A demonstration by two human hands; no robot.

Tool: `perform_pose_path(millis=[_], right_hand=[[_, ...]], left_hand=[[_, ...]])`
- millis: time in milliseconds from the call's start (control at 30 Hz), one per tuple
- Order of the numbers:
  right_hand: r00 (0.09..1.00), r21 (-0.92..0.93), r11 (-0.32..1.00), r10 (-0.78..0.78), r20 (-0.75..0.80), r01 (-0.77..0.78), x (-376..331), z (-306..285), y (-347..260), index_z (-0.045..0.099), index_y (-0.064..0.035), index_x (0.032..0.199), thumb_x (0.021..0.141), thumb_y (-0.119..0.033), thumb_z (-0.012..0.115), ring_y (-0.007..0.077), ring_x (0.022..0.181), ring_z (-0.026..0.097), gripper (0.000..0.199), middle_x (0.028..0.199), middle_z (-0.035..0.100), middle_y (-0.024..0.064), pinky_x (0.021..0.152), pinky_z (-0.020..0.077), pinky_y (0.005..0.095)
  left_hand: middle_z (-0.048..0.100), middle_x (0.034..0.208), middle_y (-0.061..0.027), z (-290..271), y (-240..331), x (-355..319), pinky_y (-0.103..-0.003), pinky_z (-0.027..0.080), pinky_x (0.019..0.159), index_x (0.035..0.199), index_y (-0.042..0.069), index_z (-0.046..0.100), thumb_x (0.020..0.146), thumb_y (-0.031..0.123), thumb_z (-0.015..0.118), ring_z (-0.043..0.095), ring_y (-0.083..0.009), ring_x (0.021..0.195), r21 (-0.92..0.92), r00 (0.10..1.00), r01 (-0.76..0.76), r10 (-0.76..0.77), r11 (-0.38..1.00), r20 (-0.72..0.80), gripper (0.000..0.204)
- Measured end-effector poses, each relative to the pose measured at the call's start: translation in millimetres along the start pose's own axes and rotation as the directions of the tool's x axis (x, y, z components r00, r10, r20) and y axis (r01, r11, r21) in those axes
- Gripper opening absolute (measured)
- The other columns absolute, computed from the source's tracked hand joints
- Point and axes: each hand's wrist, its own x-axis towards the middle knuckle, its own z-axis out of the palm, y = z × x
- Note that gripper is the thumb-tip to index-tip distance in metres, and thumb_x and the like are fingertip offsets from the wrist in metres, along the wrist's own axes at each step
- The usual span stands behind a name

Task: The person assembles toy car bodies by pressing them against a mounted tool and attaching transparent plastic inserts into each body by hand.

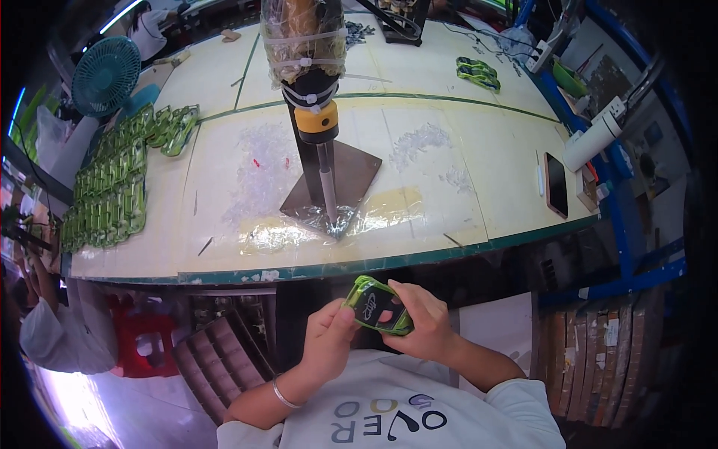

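Note:
In front of my body, below the table's front edge, I hold a small green-edged case (380, 308) with a dark, shiny panel and a pale and pink pattern. My left hand (329, 335) pinches its left side between thumb and fingers. The fingers of my right hand (425, 320) wrap round its right end and top corner. Beyond the hands, a wrapped upright tool (318, 120) with a yellow collar points its metal rod down onto a dark metal plate (348, 179) on the table.
Rows of green cases (105, 198) cover the table's left side; several more green pieces (479, 73) lie far right. Clear plastic scraps (262, 161) flank the tool. A phone (556, 185) and a white bottle (594, 142) are at right, a teal fan (106, 75) at left.

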Motion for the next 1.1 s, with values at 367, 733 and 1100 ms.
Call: perform_pose_path(millis=[367, 733, 1100], right_hand=[[0.993, 0.047, 0.993, 0.109, 0.039, -0.111, 3, 0, 0, 0.044, 0.0011, 0.108, 0.050, -0.008, 0.071, 0.0238, 0.068, 0.056, 0.065, 0.084, 0.054, 0.0134, 0.060, 0.0462, 0.0297], [0.996, -0.027, 0.998, 0.064, 0.065, -0.062, 2, -6, -1, 0.044, -0.0007, 0.109, 0.048, -0.007, 0.067, 0.0277, 0.073, 0.056, 0.065, 0.088, 0.054, 0.0137, 0.062, 0.0469, 0.0328], [0.978, 0.008, 0.998, -0.066, 0.196, 0.065, 37, -32, 23, 0.056, -0.0020, 0.095, 0.069, -0.023, 0.063, 0.0308, 0.082, 0.051, 0.035, 0.088, 0.055, 0.0140, 0.075, 0.0385, 0.0354]], left_hand=[[0.056, 0.097, -0.0128, 6, 9, 7, -0.029, 0.038, 0.082, 0.103, -0.003, 0.048, 0.087, 0.023, 0.040, 0.053, -0.0169, 0.089, -0.307, 0.992, 0.008, 0.032, 0.952, 0.123, 0.032], [0.054, 0.092, -0.0062, -3, 7, 6, -0.026, 0.041, 0.079, 0.094, -0.001, 0.050, 0.084, 0.014, 0.047, 0.052, -0.0126, 0.086, -0.202, 0.991, 0.109, -0.090, 0.973, 0.103, 0.018], [0.057, 0.082, -0.0170, -19, 4, 7, -0.031, 0.045, 0.069, 0.093, 0.001, 0.045, 0.086, 0.024, 0.032, 0.057, -0.0196, 0.069, -0.268, 0.992, 0.111, -0.122, 0.957, -0.024, 0.027]])
